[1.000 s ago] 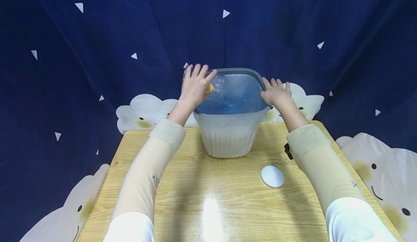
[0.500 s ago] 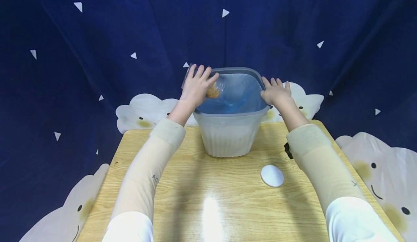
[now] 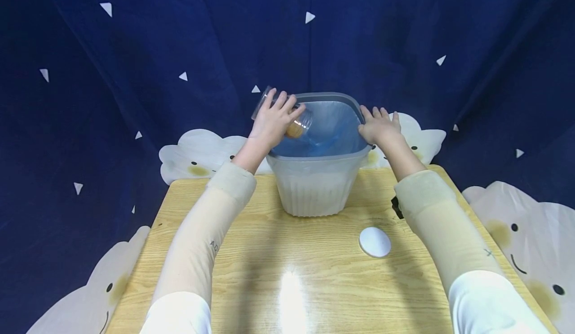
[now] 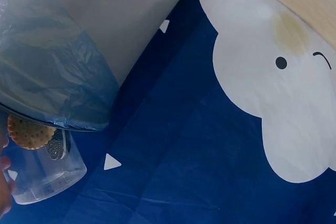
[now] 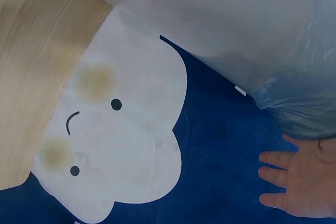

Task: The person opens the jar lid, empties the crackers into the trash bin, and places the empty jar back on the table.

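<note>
My left hand (image 3: pixel 271 124) grips a clear plastic jar (image 3: pixel 306 119) at the left side of the bin. The jar slants with its base up to the left and its mouth toward the bin's inside. A round golden cookie (image 4: pixel 29 132) and a dark sandwich cookie (image 4: pixel 55 145) show in it in the left wrist view. The whitish bin (image 3: pixel 314 189) stands upright, lined with a blue bag (image 3: pixel 330 124) under a grey rim (image 3: pixel 330 97). With fingers spread and straight, my right hand (image 3: pixel 379 124) rests on the rim's right side.
A round white lid-like disc (image 3: pixel 375 242) lies on the wooden table (image 3: pixel 323 284), right of centre. A small black object (image 3: pixel 397 207) shows partly beside the right sleeve. Behind the table hangs a dark blue curtain (image 3: pixel 224 34) with cloud shapes.
My left hand has tipped the jar further, raising its base and lowering its mouth into the bin. The golden cookie has shifted down toward the mouth. The right hand has stayed put.
</note>
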`<state>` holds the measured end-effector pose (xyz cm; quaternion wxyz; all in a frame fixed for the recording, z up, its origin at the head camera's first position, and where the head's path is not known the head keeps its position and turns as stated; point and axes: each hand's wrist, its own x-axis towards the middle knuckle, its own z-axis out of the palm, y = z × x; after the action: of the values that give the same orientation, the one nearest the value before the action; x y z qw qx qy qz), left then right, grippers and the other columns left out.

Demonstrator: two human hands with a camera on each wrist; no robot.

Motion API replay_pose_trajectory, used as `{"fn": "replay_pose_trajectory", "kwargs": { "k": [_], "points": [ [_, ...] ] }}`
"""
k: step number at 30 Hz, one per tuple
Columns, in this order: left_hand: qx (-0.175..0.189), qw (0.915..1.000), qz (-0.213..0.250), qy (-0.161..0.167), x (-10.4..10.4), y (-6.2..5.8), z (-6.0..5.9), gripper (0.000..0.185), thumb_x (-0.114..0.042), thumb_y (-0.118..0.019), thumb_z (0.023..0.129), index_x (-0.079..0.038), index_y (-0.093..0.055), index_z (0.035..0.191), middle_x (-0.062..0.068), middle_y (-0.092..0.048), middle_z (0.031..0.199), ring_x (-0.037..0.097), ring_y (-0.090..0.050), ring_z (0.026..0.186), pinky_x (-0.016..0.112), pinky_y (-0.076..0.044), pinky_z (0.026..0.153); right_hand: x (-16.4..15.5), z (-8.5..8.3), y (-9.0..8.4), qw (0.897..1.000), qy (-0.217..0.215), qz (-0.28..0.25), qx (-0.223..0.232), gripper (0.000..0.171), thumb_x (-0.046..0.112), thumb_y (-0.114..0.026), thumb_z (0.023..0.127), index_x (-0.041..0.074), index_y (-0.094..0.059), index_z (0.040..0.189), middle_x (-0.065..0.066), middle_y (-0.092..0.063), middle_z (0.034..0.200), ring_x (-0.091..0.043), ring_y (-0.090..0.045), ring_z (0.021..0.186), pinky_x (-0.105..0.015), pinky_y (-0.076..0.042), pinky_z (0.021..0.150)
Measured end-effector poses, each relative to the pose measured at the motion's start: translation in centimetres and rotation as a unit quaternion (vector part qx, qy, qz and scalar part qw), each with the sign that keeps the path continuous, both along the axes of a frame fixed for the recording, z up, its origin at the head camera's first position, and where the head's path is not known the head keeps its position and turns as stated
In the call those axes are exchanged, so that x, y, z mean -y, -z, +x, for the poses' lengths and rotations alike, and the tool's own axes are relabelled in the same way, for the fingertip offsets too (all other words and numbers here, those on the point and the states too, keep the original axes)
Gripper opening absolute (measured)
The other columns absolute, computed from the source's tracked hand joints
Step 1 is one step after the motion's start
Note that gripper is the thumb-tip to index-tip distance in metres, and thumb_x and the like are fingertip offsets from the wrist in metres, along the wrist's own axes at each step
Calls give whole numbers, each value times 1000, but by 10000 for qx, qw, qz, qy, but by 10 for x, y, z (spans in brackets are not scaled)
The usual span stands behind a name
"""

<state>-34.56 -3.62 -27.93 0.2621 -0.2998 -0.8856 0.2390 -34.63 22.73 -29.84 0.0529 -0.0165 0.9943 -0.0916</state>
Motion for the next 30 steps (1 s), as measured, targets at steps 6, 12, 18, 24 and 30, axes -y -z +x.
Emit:
{"fn": "replay_pose_trajectory", "kwargs": {
  "k": [6,12,18,24,30],
  "points": [
    [-179,9996,-193,119,1,1,0,64,-20,-68,79,-23,-37,135,8,-37,133,28,-31,124,46,-17,109,0,0,0,10000,11,-6,-15,60,25,-28,95,7,-3,147,-27,-5,148,-42,2,136,-58,8,106],
    [-430,9981,-411,159,5,-1,1,59,-17,-65,82,-24,-37,134,7,-36,133,27,-31,124,45,-16,109,0,0,0,10000,7,-5,3,60,25,-28,95,6,-3,147,-27,-5,148,-42,2,136,-58,8,106],
    [-762,9945,-637,317,6,-10,3,58,-12,-61,85,-27,-38,136,5,-36,135,26,-30,126,44,-14,110,-1,1,-2,10000,23,21,69,60,25,-26,95,7,-1,147,-27,-4,148,-43,4,136,-59,9,105],
    [-857,9929,-673,484,5,-16,6,61,-13,-64,82,-26,-39,135,6,-36,135,27,-31,125,44,-15,110,0,1,-2,10000,3,22,83,60,25,-26,95,7,-1,147,-28,-3,148,-43,4,135,-59,9,105],
    [-800,9931,-729,457,5,-17,8,60,-11,-62,83,-26,-37,136,6,-35,135,27,-30,126,44,-14,110,1,1,-1,10000,-6,-10,27,60,24,-27,95,6,-3,147,-28,-3,148,-43,3,135,-58,9,105]
  ]
}}
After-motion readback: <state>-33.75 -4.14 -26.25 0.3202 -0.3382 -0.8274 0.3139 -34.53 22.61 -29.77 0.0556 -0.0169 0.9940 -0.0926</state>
